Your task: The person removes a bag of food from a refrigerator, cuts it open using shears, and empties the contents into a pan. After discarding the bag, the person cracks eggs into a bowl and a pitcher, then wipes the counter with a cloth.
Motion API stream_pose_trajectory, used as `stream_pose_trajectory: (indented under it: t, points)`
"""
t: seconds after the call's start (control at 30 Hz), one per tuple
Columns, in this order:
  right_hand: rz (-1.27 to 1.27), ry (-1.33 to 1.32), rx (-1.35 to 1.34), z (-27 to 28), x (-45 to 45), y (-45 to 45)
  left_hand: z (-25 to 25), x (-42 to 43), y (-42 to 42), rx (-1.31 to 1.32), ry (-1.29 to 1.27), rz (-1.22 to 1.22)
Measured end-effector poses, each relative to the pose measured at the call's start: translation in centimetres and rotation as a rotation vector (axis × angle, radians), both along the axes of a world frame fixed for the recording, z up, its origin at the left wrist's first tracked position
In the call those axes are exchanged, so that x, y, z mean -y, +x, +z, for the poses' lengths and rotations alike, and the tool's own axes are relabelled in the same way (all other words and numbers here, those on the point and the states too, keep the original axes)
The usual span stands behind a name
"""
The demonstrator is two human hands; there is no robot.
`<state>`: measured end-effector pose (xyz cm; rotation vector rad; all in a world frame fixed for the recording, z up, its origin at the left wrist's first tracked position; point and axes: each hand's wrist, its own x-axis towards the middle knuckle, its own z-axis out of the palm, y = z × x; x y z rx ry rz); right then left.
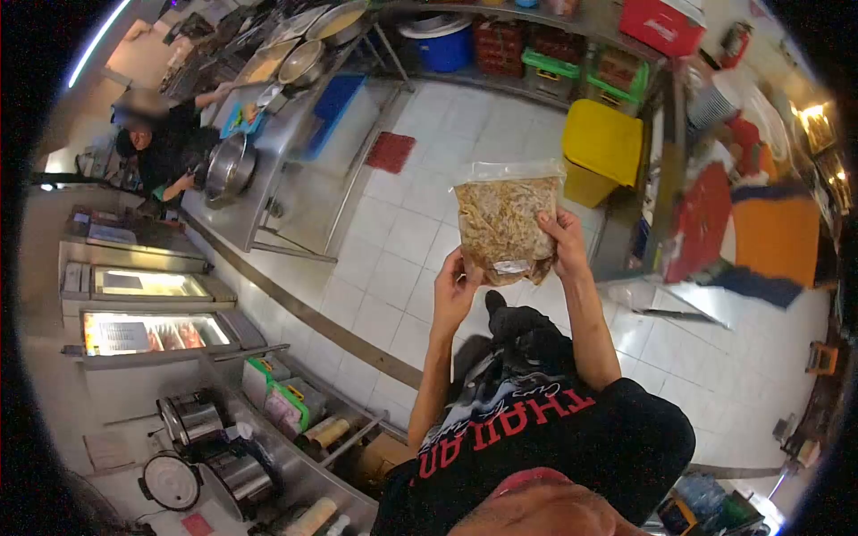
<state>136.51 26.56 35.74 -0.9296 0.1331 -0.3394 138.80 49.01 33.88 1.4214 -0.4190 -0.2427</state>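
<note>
A clear sealed plastic bag (508, 219) filled with brownish, shredded-looking food is held up in front of my chest. My left hand (455, 288) pinches its lower corner on the left side of the view. On the other side, my right hand (563, 239) grips the bag's edge, with the thumb lying on its front. A small whitish label (512, 266) shows near the bottom of the bag. Both hands touch the bag, which hangs over the tiled floor.
Another person (152, 147) stands at a steel counter (268, 192) with a metal pot (231, 165). A yellow bin (603, 147) and a blue tub (442, 49) are ahead. Rice cookers (237, 478) sit on the lower-left counter. A red mat (391, 152) lies on the floor.
</note>
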Motion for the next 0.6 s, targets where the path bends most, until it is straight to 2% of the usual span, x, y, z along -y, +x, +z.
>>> stream_pose_trajectory:
  t: [0.1, 0.13, 0.17, 0.23, 0.33, 0.43, 0.53, 0.6]
  points:
    - [0.126, -0.213, -0.032, 2.1, -5.7, 12.3, -1.3, -7.3, 12.5, -0.021, 0.070, 0.107]
    - [0.157, -0.278, -0.043, 2.7, -7.2, 14.6, -0.4, -8.4, 15.4, 0.078, 0.069, 0.200]
    - [0.203, -0.407, -0.003, 2.3, -8.3, 17.1, 2.0, -8.9, 18.1, 0.058, -0.075, 0.264]
    - [0.280, -0.652, 0.056, 0.1, -8.9, 25.5, -0.3, -9.9, 28.0, 0.035, -0.148, 0.364]
    - [0.286, -0.718, 0.119, -0.3, -10.5, 32.8, -2.0, -10.6, 37.7, -0.039, -0.203, 0.406]
    - [0.133, -0.788, -0.017, -2.8, -11.6, 40.0, -1.4, -9.6, 45.7, -0.057, -0.347, 0.384]
    - [0.066, -0.837, -0.180, -2.1, -11.7, 45.9, -1.1, -8.0, 54.2, 0.020, -0.197, 0.418]
    - [-0.023, -0.750, -0.109, 0.3, -11.0, 49.0, 1.4, -5.3, 59.1, 0.087, -0.181, 0.392]
